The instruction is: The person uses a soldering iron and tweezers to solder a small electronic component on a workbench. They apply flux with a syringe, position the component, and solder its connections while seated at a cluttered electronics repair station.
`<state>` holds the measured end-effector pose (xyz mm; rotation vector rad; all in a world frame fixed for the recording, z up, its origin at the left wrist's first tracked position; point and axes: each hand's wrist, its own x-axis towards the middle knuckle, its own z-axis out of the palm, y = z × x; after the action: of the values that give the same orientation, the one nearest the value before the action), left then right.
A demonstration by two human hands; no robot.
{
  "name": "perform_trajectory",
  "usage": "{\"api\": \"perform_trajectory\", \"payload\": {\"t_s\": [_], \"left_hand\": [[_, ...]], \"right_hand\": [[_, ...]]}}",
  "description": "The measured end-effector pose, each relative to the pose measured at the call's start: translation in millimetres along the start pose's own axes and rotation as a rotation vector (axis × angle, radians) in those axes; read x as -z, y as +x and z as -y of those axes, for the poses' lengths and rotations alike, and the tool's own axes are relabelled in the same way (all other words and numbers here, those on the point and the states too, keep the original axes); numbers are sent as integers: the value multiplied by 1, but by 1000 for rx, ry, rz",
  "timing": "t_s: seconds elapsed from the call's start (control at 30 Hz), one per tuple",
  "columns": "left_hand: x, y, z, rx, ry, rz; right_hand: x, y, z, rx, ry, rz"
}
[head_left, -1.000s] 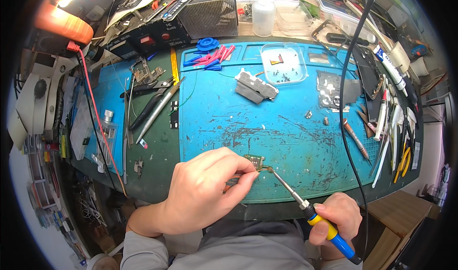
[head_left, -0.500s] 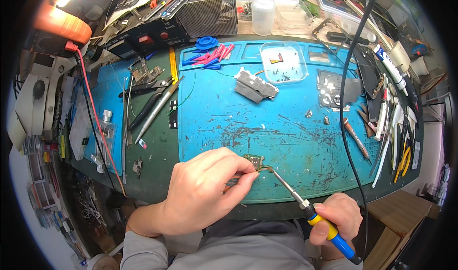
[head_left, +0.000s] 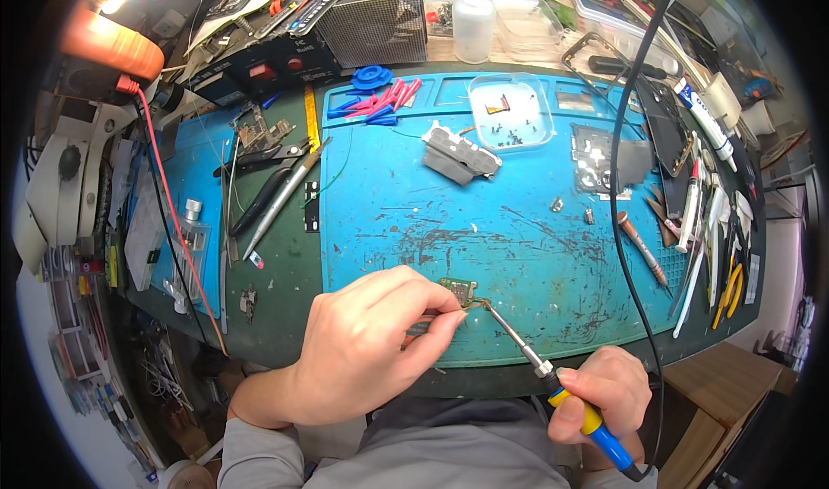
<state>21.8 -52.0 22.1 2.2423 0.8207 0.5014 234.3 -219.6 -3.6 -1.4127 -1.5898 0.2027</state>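
Note:
My left hand [head_left: 371, 342] is closed, thumb and forefinger pinching a thin copper-coloured braid [head_left: 473, 305] close to a small green circuit board [head_left: 458, 290]. Part of the board is hidden behind the fingertips. In my right hand [head_left: 604, 394] is a soldering iron [head_left: 570, 398] with a yellow and blue handle, gripped from the side. Its slim metal tip points up and left and meets the braid at the board's lower right corner. Under both hands lies a scuffed blue work mat [head_left: 518, 256].
A dark shielded module [head_left: 459, 157] and a clear dish [head_left: 509, 113] with tiny screws lie farther back. Tweezers, a brush and yellow-handled pliers [head_left: 730, 295] line the right side. A black cable [head_left: 623, 256] hangs across the right. Pink and blue nozzles [head_left: 389, 100] sit at the back.
My right hand and the soldering iron have shifted slightly left, the tip staying at the braid. My left hand keeps its pinch, nearly still.

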Motion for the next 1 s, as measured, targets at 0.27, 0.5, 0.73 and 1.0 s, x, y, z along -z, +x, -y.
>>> {"api": "perform_trajectory", "payload": {"t_s": [0.27,0.5,0.73,1.0], "left_hand": [[0,1,-1,5,-7,3],[1,0,-1,23,-36,1],[7,-1,0,77,-169,-89],[22,-1,14,191,116,-211]], "right_hand": [[0,-2,-1,-28,8,-16],[2,0,0,-2,7,0],[2,-12,-1,-31,26,-97],[-1,-12,2,-78,-56,-124]]}}
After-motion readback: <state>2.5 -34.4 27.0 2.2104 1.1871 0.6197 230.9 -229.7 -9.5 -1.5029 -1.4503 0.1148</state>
